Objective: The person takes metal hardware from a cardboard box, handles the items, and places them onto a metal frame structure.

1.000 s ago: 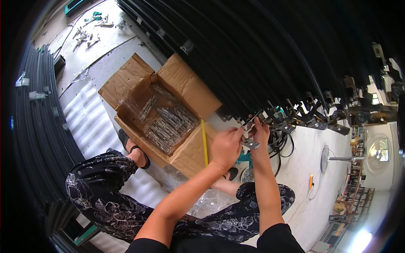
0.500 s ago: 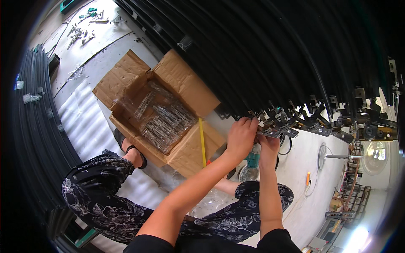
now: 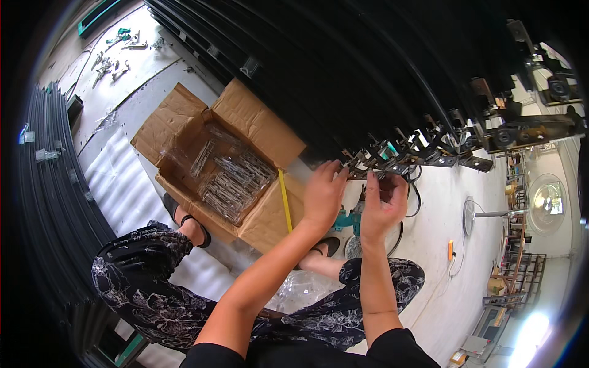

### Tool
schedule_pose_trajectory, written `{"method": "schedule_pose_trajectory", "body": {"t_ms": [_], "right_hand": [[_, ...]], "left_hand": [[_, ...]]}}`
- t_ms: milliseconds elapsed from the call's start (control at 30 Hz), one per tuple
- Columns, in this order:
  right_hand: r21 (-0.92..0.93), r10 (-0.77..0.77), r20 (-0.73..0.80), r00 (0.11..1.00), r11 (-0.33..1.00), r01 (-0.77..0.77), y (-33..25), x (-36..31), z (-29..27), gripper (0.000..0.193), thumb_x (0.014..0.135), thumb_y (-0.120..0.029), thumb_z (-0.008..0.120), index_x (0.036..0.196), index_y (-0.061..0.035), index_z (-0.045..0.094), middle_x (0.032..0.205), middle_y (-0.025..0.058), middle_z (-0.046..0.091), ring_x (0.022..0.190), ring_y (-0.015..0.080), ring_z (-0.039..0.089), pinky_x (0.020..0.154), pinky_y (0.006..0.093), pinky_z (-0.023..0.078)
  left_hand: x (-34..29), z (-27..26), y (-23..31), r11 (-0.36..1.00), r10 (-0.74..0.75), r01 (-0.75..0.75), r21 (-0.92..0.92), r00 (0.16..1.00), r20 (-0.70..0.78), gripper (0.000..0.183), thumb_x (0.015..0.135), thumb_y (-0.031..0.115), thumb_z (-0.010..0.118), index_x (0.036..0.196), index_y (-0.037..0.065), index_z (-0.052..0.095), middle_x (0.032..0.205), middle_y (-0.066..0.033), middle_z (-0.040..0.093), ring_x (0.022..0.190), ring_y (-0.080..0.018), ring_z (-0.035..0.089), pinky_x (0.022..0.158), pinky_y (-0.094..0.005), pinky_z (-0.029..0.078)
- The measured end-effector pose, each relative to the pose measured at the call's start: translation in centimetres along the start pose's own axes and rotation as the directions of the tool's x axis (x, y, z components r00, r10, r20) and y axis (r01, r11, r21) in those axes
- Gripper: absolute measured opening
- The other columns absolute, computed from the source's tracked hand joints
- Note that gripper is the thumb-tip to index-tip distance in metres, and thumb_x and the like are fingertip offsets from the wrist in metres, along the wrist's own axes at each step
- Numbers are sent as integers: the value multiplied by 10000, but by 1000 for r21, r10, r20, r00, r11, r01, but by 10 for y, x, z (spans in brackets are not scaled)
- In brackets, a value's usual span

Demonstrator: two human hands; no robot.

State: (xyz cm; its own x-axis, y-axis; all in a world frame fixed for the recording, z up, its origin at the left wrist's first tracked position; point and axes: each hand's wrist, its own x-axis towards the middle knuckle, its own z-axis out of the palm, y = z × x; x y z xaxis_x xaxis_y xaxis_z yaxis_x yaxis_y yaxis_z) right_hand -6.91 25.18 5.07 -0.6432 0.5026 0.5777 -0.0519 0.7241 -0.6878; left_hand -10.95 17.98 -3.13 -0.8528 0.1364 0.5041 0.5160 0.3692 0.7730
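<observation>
Long black metal profiles (image 3: pixel 343 80) fill the upper right, with metal brackets (image 3: pixel 392 162) along their near ends. My left hand (image 3: pixel 324 193) is at the leftmost bracket ends, its fingers bent closed; what lies between the fingertips is hidden. Just to its right, my right hand (image 3: pixel 381 208) is raised below the brackets with thumb and fingers apart, and I see nothing held in it. Between and behind my forearms a teal power tool (image 3: pixel 351 219) stands partly hidden on the floor.
An open cardboard box (image 3: pixel 257 116) holds several plastic-wrapped metal fittings (image 3: pixel 236 184). A yellow tape strip (image 3: pixel 285 199) lies by its flap. More black profiles (image 3: pixel 55 202) line the left. Loose metal parts (image 3: pixel 110 67) lie far left; a pedestal fan (image 3: pixel 469 216) stands right.
Both hands have drawn apart, the left shifting left and the right lowering its grip from the brackets with its fingers spreading. The view has turned slightly, and more of the teal tool shows.
</observation>
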Motion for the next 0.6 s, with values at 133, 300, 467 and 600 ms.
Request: {"method": "schedule_pose_trajectory", "body": {"t_ms": [133,300,467,600], "right_hand": [[-10,-33,-63,997,999,32,-8,4,6,134,813,-56,640,900,-2,554,716,44,601,566,115,583,528,237,453],[-370,-306,-22,952,887,276,-15,-6,7,78,791,-59,629,839,-30,574,646,43,554,468,169,536,449,279,428],[-252,-228,111,967,935,250,-7,-46,4,126,799,-42,639,908,-12,582,729,83,603,569,182,600,520,284,477],[-212,-227,90,970,947,241,-7,-28,10,167,828,-53,651,965,8,578,755,81,619,605,160,601,548,273,482]], "left_hand": [[-8,-2,3,990,-100,100,-95,995,10,358,779,99,623,1126,23,577,1033,-148,619,942,-345,590,807,-385,486],[-13,20,-12,2,-579,688,-726,593,560,237,915,145,548,1077,-28,549,873,-131,647,759,-239,657,680,-310,537],[-16,34,-28,-249,-524,701,-669,483,701,153,922,127,544,983,-12,562,817,-67,584,681,-154,577,662,-264,539],[-14,54,-35,-442,-428,599,-668,513,744,119,933,109,522,953,-3,558,805,-63,573,663,-148,567,629,-255,533]]}}
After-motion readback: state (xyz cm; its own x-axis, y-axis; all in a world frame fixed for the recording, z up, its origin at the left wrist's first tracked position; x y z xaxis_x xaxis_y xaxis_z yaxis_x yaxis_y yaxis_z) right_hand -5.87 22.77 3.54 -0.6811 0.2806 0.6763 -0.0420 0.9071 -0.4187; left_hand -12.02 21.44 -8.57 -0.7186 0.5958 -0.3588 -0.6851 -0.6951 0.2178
